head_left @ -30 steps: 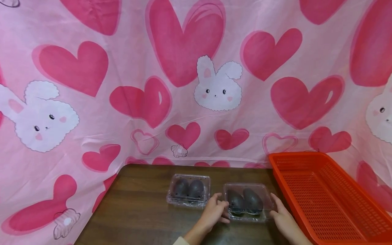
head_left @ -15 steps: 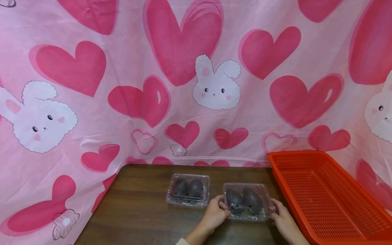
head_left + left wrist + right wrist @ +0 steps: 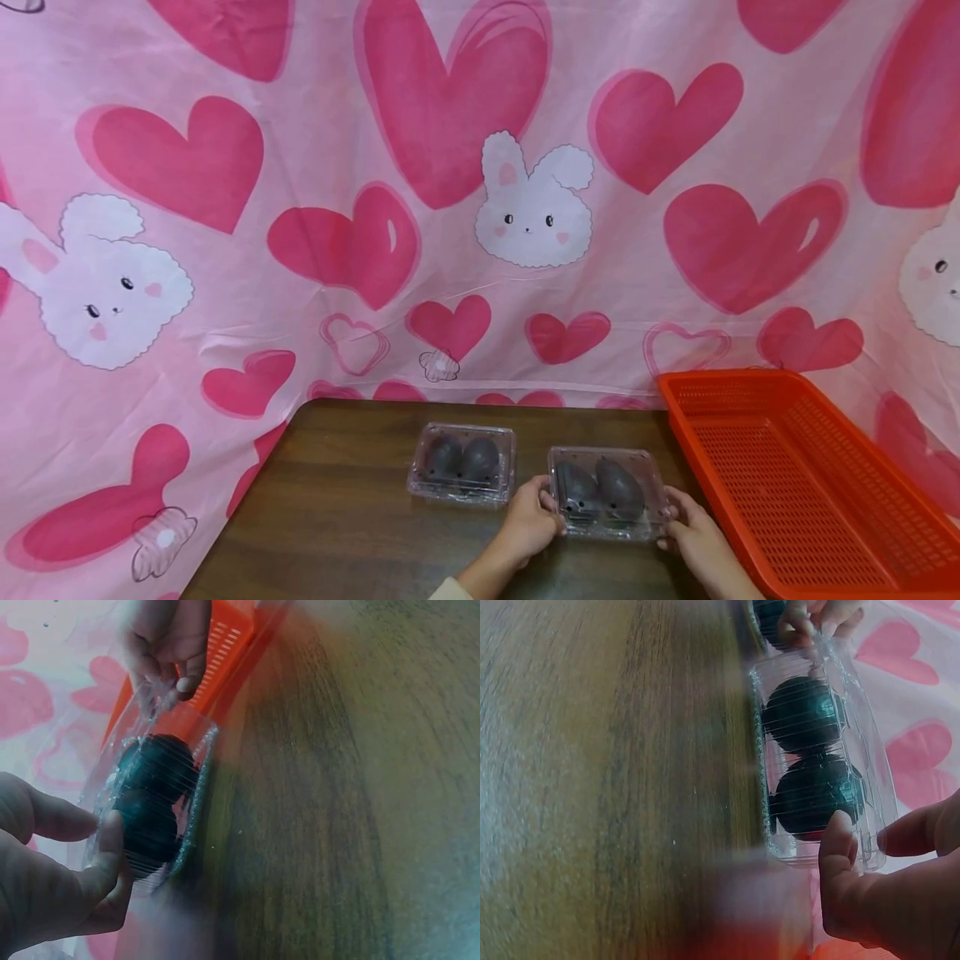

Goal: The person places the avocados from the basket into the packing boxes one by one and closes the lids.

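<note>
A clear plastic clamshell box (image 3: 654, 479) with two dark oval fruits (image 3: 621, 490), resembling avocados, is between my hands. My left hand (image 3: 531, 518) pinches its left end, thumb in front and fingers behind. At the opposite end, my right hand (image 3: 697, 537) pinches the rim between thumb and fingers. Both grips show in the left wrist view, where the box (image 3: 196, 799) has its lid down over the fruits; whether it is latched I cannot tell. A second clamshell box (image 3: 472, 497), also with two dark fruits (image 3: 480, 460), rests on the table to the left.
Close to my right hand stands a long orange plastic basket (image 3: 731, 533) with slotted walls. The brown wooden table (image 3: 337, 500) extends to the left. Behind it hangs a pink cloth (image 3: 630, 275) with hearts and rabbits.
My fingers have gone from spread beside the box to pinching its two ends. The left hand has shifted slightly right. The other box and the basket have stayed put.
</note>
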Motion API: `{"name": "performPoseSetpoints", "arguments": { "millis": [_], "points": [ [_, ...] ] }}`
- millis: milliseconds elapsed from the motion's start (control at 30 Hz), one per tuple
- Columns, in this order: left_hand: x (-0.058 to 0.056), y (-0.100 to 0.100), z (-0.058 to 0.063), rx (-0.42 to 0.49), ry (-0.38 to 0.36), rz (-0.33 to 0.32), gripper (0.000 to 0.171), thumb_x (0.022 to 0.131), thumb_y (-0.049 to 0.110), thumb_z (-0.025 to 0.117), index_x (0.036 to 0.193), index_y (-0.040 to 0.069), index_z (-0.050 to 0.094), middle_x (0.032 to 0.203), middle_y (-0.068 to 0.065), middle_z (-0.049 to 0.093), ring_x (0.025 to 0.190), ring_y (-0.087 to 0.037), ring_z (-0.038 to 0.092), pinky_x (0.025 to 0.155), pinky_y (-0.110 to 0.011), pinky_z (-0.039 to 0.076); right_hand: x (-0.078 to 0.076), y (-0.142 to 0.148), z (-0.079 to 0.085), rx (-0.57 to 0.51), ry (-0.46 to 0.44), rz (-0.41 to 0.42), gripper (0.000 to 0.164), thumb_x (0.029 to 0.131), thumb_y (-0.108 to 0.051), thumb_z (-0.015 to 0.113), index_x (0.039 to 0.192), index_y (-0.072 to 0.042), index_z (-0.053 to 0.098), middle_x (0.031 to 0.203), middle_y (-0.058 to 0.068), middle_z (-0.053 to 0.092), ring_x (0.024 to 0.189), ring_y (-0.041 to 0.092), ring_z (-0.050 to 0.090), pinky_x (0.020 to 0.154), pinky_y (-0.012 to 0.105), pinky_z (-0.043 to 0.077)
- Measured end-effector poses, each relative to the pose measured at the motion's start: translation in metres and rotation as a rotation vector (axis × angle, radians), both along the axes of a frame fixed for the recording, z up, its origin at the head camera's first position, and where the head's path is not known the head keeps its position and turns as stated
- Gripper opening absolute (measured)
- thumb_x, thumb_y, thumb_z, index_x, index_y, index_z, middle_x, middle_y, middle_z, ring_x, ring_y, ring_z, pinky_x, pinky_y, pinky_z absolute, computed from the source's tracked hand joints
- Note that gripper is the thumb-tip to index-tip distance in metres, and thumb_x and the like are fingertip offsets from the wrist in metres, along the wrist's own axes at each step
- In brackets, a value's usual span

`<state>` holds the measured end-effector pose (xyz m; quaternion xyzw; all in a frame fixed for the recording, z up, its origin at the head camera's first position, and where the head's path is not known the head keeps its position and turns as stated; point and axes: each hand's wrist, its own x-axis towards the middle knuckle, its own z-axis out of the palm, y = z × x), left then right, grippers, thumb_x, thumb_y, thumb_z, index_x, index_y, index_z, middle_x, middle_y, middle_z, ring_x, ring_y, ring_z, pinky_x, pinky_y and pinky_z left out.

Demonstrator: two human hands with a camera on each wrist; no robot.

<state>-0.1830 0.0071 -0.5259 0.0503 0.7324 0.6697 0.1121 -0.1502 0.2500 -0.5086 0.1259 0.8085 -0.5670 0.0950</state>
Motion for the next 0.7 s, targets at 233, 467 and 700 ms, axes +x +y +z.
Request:
{"name": "performPoseSetpoints", "arguments": {
  "millis": [233,467,700],
  "points": [
    [0.0007,-0.0003,0.0004,-0.002,-0.003,-0.005,0.067,0.063,-0.019,0.059,0.128,-0.007,0.050,0.076,0.000,0.050,0.054,-0.008,0.051,0.042,-0.016,0.042,-0.0004,0.0008,-0.0027,-0.010,-0.011,-0.025,0.055,0.090,0.008,0.039,0.143,0.010,0.028,0.113,0.020,0.044,0.092,0.022,0.055,0.070,0.031,0.057],
    [0.0018,-0.0012,0.0020,0.003,-0.017,-0.002,0.067,0.063,-0.019,0.060,0.128,-0.008,0.049,0.076,-0.001,0.050,0.054,-0.009,0.051,0.042,-0.017,0.043,-0.0055,0.0039,-0.0057,-0.038,-0.044,-0.054,0.055,0.090,0.008,0.041,0.144,0.007,0.030,0.115,0.019,0.046,0.094,0.022,0.055,0.072,0.032,0.057],
    [0.0021,-0.0003,0.0040,0.023,-0.001,0.004,0.067,0.063,-0.021,0.059,0.128,-0.010,0.049,0.076,-0.003,0.050,0.057,-0.011,0.053,0.051,-0.026,0.055,-0.0073,0.0048,-0.0058,0.002,-0.028,-0.055,0.053,0.091,0.008,0.043,0.143,0.007,0.032,0.114,0.019,0.050,0.093,0.021,0.054,0.069,0.030,0.056]
  ]
}}
